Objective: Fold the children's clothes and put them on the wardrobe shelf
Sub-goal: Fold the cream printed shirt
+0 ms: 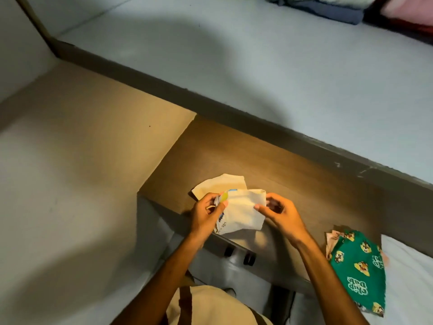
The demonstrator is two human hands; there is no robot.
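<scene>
Garment: small cream cotton children's garment with a coloured print, partly folded, held up over the front edge of the brown wooden worktop.
Left hand: fingers closed on the garment's left edge, thumb on top.
Right hand: pinching its right edge, fingers curled.
Behind it: another cream cloth piece flat on the worktop.
Right corner: green cartoon-print garment lying at the worktop's right end.
Far shelf: folded clothes stack on the pale shelf.
</scene>
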